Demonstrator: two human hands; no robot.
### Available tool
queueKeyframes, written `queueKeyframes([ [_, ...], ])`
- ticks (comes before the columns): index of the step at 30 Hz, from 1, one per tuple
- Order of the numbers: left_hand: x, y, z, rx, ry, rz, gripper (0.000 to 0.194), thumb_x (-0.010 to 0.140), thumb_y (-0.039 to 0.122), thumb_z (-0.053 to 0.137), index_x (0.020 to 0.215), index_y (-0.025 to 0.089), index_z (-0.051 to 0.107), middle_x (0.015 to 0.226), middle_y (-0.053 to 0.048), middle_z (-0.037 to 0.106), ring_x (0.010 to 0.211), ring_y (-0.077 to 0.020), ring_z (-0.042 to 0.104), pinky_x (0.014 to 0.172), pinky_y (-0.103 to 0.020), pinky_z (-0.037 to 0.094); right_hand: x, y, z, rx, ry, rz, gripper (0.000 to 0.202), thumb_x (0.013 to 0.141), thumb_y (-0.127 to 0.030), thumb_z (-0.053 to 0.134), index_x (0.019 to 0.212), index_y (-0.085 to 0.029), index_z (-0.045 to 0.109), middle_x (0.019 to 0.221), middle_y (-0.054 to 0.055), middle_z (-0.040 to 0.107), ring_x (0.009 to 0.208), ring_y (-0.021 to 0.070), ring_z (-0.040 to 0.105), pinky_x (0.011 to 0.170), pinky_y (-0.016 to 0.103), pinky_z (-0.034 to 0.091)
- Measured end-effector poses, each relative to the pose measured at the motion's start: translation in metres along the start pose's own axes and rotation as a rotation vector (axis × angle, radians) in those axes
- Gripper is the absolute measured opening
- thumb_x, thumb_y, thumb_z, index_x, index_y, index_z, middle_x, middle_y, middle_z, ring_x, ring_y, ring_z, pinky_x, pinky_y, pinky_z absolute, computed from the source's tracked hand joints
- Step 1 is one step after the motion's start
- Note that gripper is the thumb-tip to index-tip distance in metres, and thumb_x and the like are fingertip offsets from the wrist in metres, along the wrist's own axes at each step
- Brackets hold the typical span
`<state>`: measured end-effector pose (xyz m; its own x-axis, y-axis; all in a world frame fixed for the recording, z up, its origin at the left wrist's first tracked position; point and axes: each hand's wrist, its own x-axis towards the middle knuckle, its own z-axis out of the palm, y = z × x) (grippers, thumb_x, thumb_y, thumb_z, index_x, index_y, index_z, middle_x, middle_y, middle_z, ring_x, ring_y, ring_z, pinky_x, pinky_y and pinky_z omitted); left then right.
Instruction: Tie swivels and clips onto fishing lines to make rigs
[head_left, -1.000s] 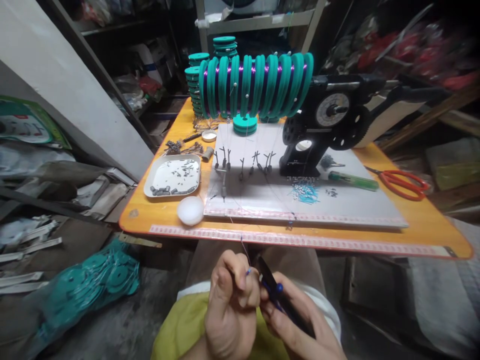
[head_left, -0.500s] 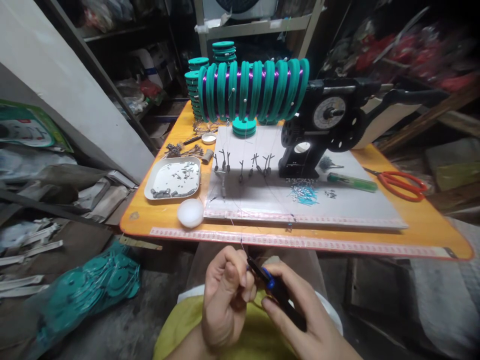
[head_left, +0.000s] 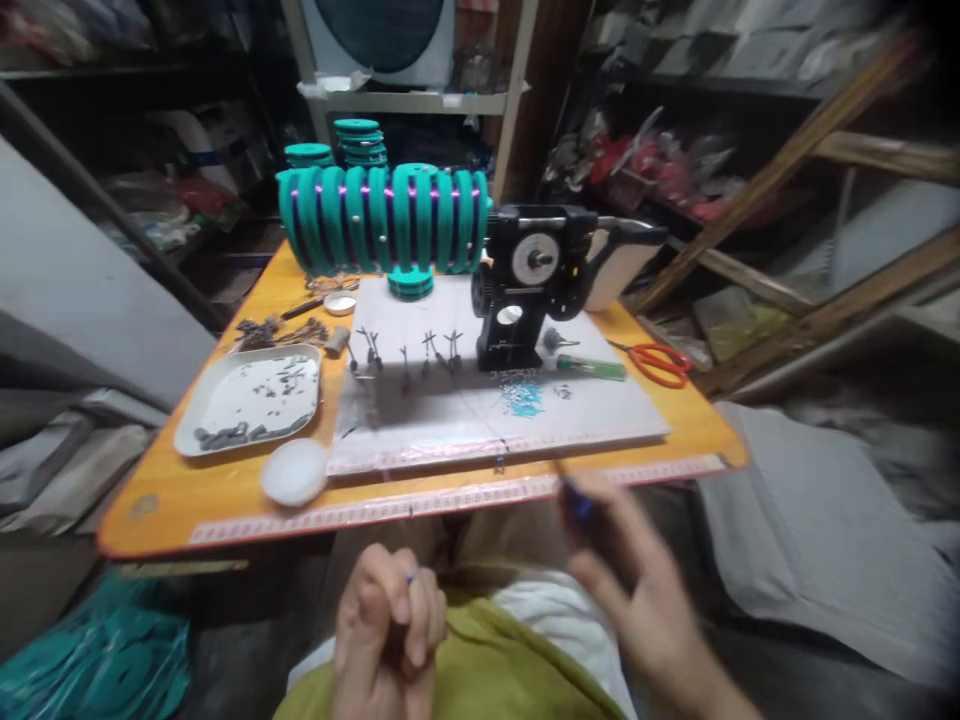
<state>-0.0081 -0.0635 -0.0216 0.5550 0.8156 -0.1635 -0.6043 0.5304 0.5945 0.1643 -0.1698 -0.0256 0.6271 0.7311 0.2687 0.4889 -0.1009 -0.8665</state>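
Note:
Below the table's front edge, my left hand (head_left: 390, 615) is closed, its fingertips pinched round something small with a bit of blue; I cannot make out what. My right hand (head_left: 637, 570), blurred by motion, grips a dark tool with blue parts (head_left: 581, 505) at the front edge. Its tip points up toward the tape measure (head_left: 450, 500). Behind stands a black winding machine (head_left: 517, 290) with a row of teal spools (head_left: 386, 220) carrying purple thread. Small dark weights hang on thin lines above a white board (head_left: 420, 430).
A white tray (head_left: 251, 400) with grey pieces and a round white lid (head_left: 294, 472) lie on the left. Orange scissors (head_left: 660, 365), a green-handled tool (head_left: 592, 368) and blue bits (head_left: 525, 397) are at the right. A bag of teal spools (head_left: 97, 650) sits at lower left.
The view has turned right, so the table appears farther left. My right hand has moved away from my left with the dark tool; the two hands are now well apart.

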Motion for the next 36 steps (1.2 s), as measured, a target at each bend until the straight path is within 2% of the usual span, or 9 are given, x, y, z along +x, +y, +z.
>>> queueKeyframes([
  [3,0.001,0.007,0.0,0.043,0.024,0.037,0.04,0.082,0.046,0.074,0.062,0.019,0.052,0.048,0.005,0.039,0.045,-0.0082,0.031,0.047,-0.021,0.033,0.047,0.039,-0.07,-0.55,0.364,-0.01,0.049,0.091,-0.051,0.056,0.131,-0.022,0.054,0.114,0.015,0.061,0.102,0.032,0.06,0.09,0.047,0.049],
  [7,0.001,0.01,0.004,0.084,0.095,0.078,0.044,0.08,0.047,0.075,0.061,0.017,0.049,0.048,0.005,0.038,0.044,-0.0069,0.032,0.046,-0.02,0.029,0.089,0.085,-0.118,-0.853,0.391,0.02,0.052,0.091,-0.052,0.049,0.117,-0.011,0.068,0.091,0.018,0.063,0.094,0.037,0.061,0.084,0.056,0.05],
  [12,0.002,0.005,0.008,0.237,0.063,0.087,0.044,0.08,0.049,0.075,0.061,0.017,0.052,0.05,0.004,0.04,0.046,-0.0064,0.036,0.048,-0.021,0.023,0.071,0.039,-0.06,-0.65,0.356,-0.213,0.054,0.096,-0.038,0.045,0.146,-0.016,0.045,0.14,0.021,0.052,0.133,0.0397,0.043,0.108,0.062,0.035],
  [17,-0.001,0.015,0.013,0.437,0.064,0.067,0.05,0.074,0.057,0.077,0.057,0.017,0.053,0.049,0.004,0.042,0.044,-0.0059,0.038,0.047,-0.021,0.022,0.056,-0.045,0.028,0.099,-0.641,-0.6,0.081,0.087,-0.009,0.044,0.157,-0.033,0.011,0.151,0.008,0.047,0.093,0.0207,0.07,0.079,0.035,0.057],
  [19,-0.001,0.024,0.013,0.469,0.069,0.105,0.05,0.074,0.058,0.077,0.056,0.017,0.054,0.047,0.004,0.043,0.043,-0.0064,0.038,0.046,-0.022,0.024,0.063,-0.057,0.046,0.074,-0.758,-0.648,0.082,0.086,-0.01,0.047,0.158,-0.027,0.013,0.127,0.01,0.066,0.078,0.0197,0.068,0.07,0.033,0.054],
  [22,0.003,0.033,0.013,0.426,0.065,0.218,0.046,0.076,0.054,0.077,0.057,0.018,0.056,0.047,0.004,0.044,0.044,-0.0073,0.039,0.047,-0.022,0.028,0.069,-0.062,0.056,0.236,-0.751,-0.473,0.067,0.091,-0.019,0.052,0.154,-0.022,0.029,0.076,0.001,0.067,0.056,0.0152,0.056,0.056,0.027,0.047],
  [28,0.02,0.022,0.016,0.427,-0.067,0.492,0.034,0.083,0.048,0.072,0.062,0.022,0.067,0.045,0.001,0.054,0.044,-0.011,0.048,0.049,-0.024,0.039,0.049,-0.075,0.077,1.365,-0.719,0.303,0.051,0.099,-0.056,0.047,0.14,-0.026,0.049,0.043,-0.012,0.042,0.022,0.0031,0.017,0.028,0.014,0.024],
  [32,0.03,0.027,0.017,0.719,-0.17,0.766,0.022,0.09,0.037,0.066,0.076,0.022,0.072,0.049,0.001,0.06,0.042,-0.0102,0.048,0.044,-0.022,0.039,0.047,-0.082,0.083,1.297,-0.575,0.371,0.066,0.096,-0.051,0.06,0.151,-0.028,0.032,0.042,-0.012,0.046,0.026,0.0028,0.023,0.031,0.011,0.024],
  [36,0.041,0.03,0.014,0.789,-0.401,0.934,0.022,0.097,0.033,0.055,0.082,0.019,0.064,0.047,0.004,0.054,0.039,-0.0079,0.044,0.043,-0.02,0.037,0.057,-0.077,0.071,1.337,-0.697,0.389,0.056,0.096,-0.047,0.062,0.143,-0.025,0.043,0.05,-0.008,0.056,0.027,0.0014,0.026,0.031,0.01,0.021],
])
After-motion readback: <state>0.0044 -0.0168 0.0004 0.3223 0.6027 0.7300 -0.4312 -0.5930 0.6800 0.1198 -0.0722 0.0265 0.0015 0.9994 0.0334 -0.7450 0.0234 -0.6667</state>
